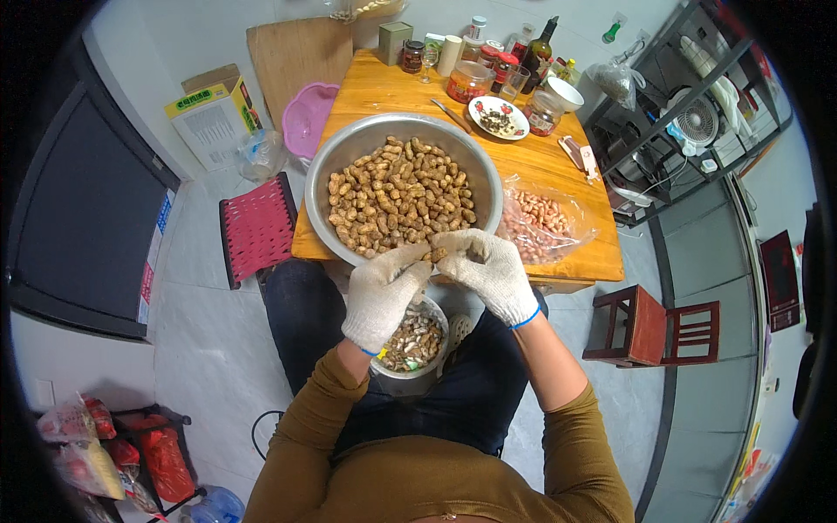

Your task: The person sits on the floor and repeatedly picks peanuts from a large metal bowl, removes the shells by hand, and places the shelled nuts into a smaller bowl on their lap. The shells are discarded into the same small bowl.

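Observation:
Both hands wear white knit gloves and meet at the near rim of a large metal basin (314,196) full of unshelled peanuts (402,193). My left hand (387,294) and my right hand (487,268) pinch a peanut in its shell (437,254) between their fingertips. Right of the basin lies a clear plastic bag of shelled pink peanuts (539,219). Between the knees, below the hands, stands a metal pail (446,330) with empty peanut shells (415,340) in it, partly hidden by my left hand.
On the wooden table (386,98) are a knife (451,116), a flowered plate with dark bits (500,118), jars, bottles and a white bowl (565,93). A pink woven stool (258,229) stands left, a wooden chair (644,327) right. A metal shelf with a fan (696,118) is at upper right.

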### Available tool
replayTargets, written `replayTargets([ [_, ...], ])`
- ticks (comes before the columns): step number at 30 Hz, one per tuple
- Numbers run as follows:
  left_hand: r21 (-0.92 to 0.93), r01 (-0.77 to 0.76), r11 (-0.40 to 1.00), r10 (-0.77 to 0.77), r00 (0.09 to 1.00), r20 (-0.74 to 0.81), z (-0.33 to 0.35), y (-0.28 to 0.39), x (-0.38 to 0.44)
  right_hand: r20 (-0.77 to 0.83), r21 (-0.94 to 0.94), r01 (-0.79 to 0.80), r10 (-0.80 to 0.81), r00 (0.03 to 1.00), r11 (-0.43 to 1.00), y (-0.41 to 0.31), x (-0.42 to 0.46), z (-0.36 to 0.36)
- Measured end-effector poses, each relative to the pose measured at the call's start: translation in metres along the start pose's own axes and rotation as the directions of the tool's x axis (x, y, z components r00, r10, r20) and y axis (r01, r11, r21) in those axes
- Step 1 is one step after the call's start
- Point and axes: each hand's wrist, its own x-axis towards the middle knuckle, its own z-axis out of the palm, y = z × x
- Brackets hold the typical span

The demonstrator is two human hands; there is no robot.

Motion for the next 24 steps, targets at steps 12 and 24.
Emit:
replayTargets([
  [12, 0.622, -0.487, 0.613, 0.541, 0.833, 0.118, -0.003, -0.017, -0.001, -0.048, 0.137, -0.065, 0.072, 0.996, 0.988, 0.004, -0.013, 0.021],
  [24, -0.278, -0.004, 0.961, 0.013, 0.999, 0.031, 0.002, -0.012, -0.002, -0.067, 0.507, 0.014, 0.023, 0.997, 0.862, 0.027, -0.008, 0.033],
])
